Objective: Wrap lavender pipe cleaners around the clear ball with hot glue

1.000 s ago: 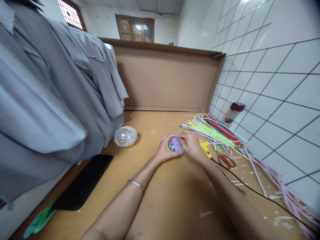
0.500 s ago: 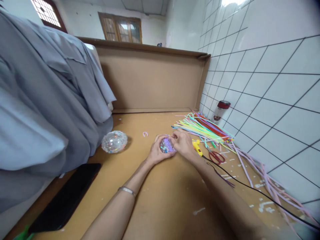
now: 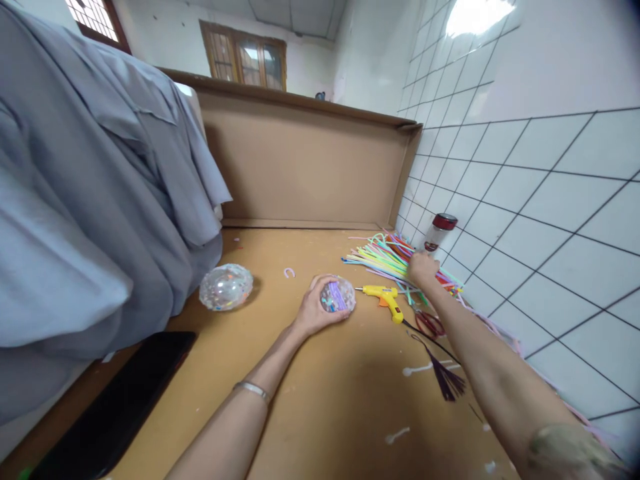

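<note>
My left hand point(image 3: 313, 309) is wrapped round a small clear faceted ball point(image 3: 346, 293) with purple strips and bits of blue showing on it. My right hand point(image 3: 423, 268) is over the pile of coloured pipe cleaners point(image 3: 373, 255), close to the tiled wall. Its fingers look curled in, and whatever they may hold is hidden. Between my hands a yellow glue gun point(image 3: 381, 292) lies on the table, nozzle pointing at the ball. Red-handled scissors point(image 3: 430, 324) lie partly under my right forearm. Left of the ball is a small pink curved piece point(image 3: 289, 273).
A clear faceted bowl point(image 3: 226, 288) stands to the left, beside hanging grey cloth point(image 3: 165, 173). A black phone-like slab point(image 3: 120, 400) lies front left. A jar with a red lid point(image 3: 440, 232) stands by the wall. A dark tassel point(image 3: 446, 379) lies front right; cardboard point(image 3: 310, 160) closes the back.
My right hand has left the ball and moved right to the pipe cleaners, uncovering the glue gun. My left hand keeps holding the ball in about the same place.
</note>
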Demonstrator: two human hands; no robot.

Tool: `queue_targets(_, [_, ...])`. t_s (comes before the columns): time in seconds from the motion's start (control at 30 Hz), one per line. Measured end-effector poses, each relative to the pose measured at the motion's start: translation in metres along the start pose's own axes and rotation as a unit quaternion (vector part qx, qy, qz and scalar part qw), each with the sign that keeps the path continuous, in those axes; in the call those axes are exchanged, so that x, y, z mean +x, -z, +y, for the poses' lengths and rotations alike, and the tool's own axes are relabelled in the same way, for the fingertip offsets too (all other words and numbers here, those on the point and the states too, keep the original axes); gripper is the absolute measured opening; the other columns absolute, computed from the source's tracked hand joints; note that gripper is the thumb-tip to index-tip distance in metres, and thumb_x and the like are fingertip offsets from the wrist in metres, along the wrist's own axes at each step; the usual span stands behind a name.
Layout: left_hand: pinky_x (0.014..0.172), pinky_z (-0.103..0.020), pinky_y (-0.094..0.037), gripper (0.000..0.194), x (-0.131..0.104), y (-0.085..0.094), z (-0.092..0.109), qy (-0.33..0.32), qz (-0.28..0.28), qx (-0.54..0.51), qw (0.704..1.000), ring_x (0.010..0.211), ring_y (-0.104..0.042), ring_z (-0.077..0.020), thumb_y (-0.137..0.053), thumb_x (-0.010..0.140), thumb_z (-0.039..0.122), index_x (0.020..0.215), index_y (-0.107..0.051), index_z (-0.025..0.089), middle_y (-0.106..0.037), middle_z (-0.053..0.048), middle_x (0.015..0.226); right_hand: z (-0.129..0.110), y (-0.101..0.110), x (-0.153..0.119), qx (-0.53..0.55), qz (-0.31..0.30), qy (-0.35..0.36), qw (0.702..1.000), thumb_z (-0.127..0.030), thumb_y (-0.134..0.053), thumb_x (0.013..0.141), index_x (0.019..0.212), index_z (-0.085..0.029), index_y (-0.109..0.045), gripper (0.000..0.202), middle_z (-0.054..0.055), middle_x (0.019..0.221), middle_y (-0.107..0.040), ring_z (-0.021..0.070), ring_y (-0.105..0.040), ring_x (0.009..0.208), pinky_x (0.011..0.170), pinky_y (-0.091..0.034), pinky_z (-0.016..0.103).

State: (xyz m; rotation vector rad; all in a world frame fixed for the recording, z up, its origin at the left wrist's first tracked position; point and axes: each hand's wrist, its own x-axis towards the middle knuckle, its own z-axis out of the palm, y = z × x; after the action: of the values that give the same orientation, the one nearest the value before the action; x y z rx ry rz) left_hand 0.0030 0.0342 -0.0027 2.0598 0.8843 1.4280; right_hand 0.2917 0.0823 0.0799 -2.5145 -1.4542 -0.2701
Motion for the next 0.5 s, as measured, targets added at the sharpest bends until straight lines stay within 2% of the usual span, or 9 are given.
queue_targets(0.17, [0.100,-0.045,-0.046,0.066,0.001,-0.001,-0.002,0.000,0.002,-0.001,1.000,0.112,-0.056,-0.0273,-0.083,0.054,0.029,0.113,-0.054,0.022,-0.057,-0.009,0.117,0.032,-0.009,0.006,-0.023,-0.035,-0.016,0.999,-0.008,-0.047,0.082,0.119,-0.006,-0.060,0.040,0.026,0.121,-0.056,0.0307,-0.053,0.117,0.090,-0.044,0.041])
queue_targets(0.33, [0.099,-0.044,-0.047,0.068,0.001,-0.001,-0.004,-0.003,0.005,0.000,1.000,0.112,-0.056,-0.0270,-0.084,0.053,0.030,0.113,-0.054,0.021,-0.058,-0.009,0.116,0.039,-0.015,0.017,0.012,-0.050,-0.027,0.998,-0.009,-0.048,0.082,0.112,-0.009,-0.064,0.035,0.025,0.118,-0.058,0.0314,-0.057,0.113,0.089,-0.045,0.041])
queue_targets(0.5, [0.100,-0.045,-0.046,0.067,0.002,-0.001,-0.003,0.006,0.002,-0.006,1.000,0.113,-0.056,-0.0271,-0.084,0.053,0.030,0.113,-0.054,0.021,-0.057,-0.010,0.117,0.045,-0.013,0.025,0.094,-0.035,-0.066,0.993,-0.014,-0.045,0.085,0.107,-0.008,-0.063,0.030,0.026,0.112,-0.061,0.0360,-0.059,0.108,0.085,-0.046,0.050])
